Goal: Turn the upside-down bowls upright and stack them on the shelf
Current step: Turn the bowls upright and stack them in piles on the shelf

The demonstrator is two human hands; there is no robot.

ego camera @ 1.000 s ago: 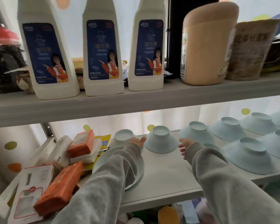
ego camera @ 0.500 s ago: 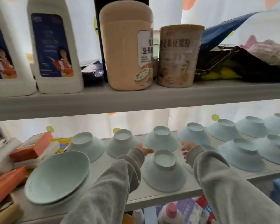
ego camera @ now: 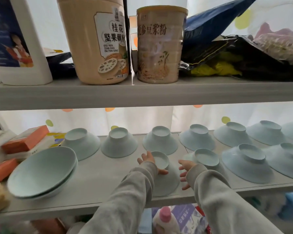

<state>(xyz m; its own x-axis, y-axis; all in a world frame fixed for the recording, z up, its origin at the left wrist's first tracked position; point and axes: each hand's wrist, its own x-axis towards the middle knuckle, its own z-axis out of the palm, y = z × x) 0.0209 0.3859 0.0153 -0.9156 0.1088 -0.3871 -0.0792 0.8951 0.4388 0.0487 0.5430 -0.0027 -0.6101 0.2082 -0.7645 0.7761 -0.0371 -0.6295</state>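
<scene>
Since 0.5 s ago, left hand has moved onto front bowl, grasping its foot (thumb nearside); right hand released, just right. Bare shelf left of grip; its edge nearside.

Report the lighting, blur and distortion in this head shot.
Head view: backlit through the washed-out curtain; the wide lens stretches the bowls at the right edge; the upright bowl stack is motion-blurred; the upside-down bowl at centre is sharper.

Loose light-grey sleeves, bare hands
</scene>
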